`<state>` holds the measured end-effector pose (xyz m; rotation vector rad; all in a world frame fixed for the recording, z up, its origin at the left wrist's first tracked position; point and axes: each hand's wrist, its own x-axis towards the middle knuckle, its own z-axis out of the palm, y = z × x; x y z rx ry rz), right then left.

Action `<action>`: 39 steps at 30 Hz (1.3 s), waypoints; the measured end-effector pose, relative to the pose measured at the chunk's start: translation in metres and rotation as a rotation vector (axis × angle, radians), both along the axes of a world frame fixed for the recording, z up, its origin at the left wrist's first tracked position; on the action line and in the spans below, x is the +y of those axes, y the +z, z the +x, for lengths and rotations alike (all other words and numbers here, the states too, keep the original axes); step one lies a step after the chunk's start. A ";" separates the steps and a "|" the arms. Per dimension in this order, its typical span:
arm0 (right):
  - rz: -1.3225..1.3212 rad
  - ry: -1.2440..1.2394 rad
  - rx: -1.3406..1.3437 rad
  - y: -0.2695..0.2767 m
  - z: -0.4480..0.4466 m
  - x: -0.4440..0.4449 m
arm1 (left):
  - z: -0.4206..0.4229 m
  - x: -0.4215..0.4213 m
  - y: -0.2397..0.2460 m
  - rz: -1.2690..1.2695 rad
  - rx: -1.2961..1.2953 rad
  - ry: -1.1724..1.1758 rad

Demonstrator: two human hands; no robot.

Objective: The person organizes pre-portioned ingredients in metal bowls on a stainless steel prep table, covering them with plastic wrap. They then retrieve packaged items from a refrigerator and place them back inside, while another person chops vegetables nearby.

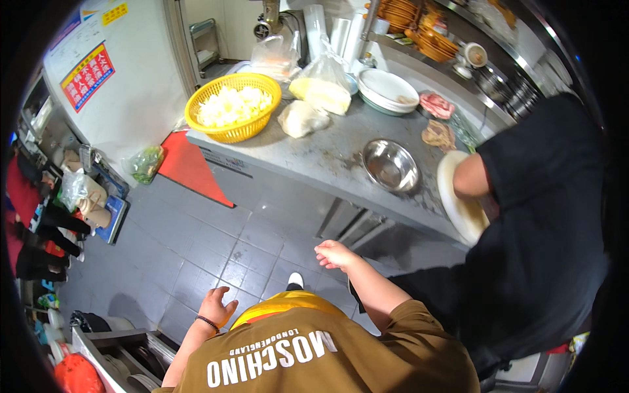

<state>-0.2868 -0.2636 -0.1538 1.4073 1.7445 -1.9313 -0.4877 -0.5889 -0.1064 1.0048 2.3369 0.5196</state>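
Observation:
My left hand [216, 307], with a dark bead bracelet at the wrist, hangs at my side over the tiled floor, fingers apart and empty. My right hand [334, 254] hovers in front of me, its fingers loosely curled, holding nothing that shows. Neither hand touches the steel worktop [295, 159] beyond them. On the worktop stand a yellow plastic basket [270, 115] of pale cut vegetables, a bag with a whitish lump [302, 119], a bagged napa cabbage [322, 93], a shiny steel bowl [391, 164] and stacked white plates [388, 88].
A co-worker in black [535, 245] stands close on the right, an arm over a round white cutting board [457, 196]. Raw meat [436, 105] lies behind. Left are a red mat [191, 164], bagged greens [146, 164], a blue platform scale [113, 223] and, farther off, another person [24, 191].

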 end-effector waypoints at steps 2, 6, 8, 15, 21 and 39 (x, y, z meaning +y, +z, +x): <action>0.028 0.033 0.021 0.011 -0.039 0.032 | -0.027 0.026 0.004 0.036 0.000 0.022; 0.066 0.102 0.100 0.028 -0.092 0.073 | -0.067 0.069 0.005 0.027 -0.066 0.040; 0.058 0.091 0.101 0.039 -0.112 0.089 | -0.088 0.083 0.001 0.023 -0.103 0.051; 0.045 -0.173 0.125 0.050 -0.157 0.159 | -0.185 0.151 -0.001 0.099 -0.166 -0.061; 0.171 -0.413 0.100 0.075 -0.190 0.223 | -0.261 0.236 0.043 0.241 -0.301 -0.213; 1.023 -0.266 0.403 0.156 -0.315 0.501 | -0.252 0.268 0.061 0.252 -0.556 0.171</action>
